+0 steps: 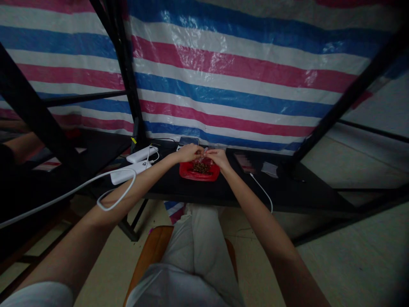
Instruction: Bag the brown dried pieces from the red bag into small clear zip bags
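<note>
Above the back part of a shallow red tray (200, 176), my left hand (190, 152) and my right hand (217, 157) meet with their fingertips close together. Both are closed in a pinch around a small, pale, see-through piece (205, 151), too small to name for certain. A heap of small brownish-gold pieces (201, 166) lies in the tray, just below my fingers. The tray rests on a narrow black table (179, 189).
On the left are two white power-strip-like blocks (128, 172) and a white cable (79, 187) crossing over my left forearm. To the right lie a phone (243, 163) with a charging cord and a small clear packet (270, 169). Another person's arm (24, 146) shows at far left.
</note>
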The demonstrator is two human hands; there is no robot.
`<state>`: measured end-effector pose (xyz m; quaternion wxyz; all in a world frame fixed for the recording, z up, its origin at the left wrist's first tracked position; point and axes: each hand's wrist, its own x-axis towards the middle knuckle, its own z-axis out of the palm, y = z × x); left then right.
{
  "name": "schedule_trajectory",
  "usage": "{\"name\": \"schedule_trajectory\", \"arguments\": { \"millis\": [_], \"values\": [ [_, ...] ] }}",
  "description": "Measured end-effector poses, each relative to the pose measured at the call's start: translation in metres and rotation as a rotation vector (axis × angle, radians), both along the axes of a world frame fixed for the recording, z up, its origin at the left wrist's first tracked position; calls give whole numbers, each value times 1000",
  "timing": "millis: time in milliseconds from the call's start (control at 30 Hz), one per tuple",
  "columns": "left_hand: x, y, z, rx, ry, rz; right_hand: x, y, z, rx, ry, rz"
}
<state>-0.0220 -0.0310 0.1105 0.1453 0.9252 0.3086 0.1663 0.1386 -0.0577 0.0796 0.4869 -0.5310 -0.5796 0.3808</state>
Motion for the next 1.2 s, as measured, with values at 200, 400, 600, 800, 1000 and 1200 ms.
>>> {"name": "schedule_trajectory", "arguments": {
  "millis": [200, 400, 600, 800, 1000, 1200],
  "values": [
    [-10, 13, 2, -306, -260, -98, -19, 0, 16, -23, -14, -45],
    [-14, 24, 7, -357, -365, -42, -31, 8, 34, 5, -69, -81],
    [-14, 27, 6, -409, -344, -30, -31, 9, 25, 88, -133, -118],
    [-13, 29, 8, -389, -388, -12, -14, 7, 23, 90, -140, -170],
    [-8, 27, 13, -296, -405, 37, -2, 7, 11, 41, -83, -159],
    [13, 16, 6, -356, -382, -86, -6, 18, -6, -59, -37, -118]
  ]
}}
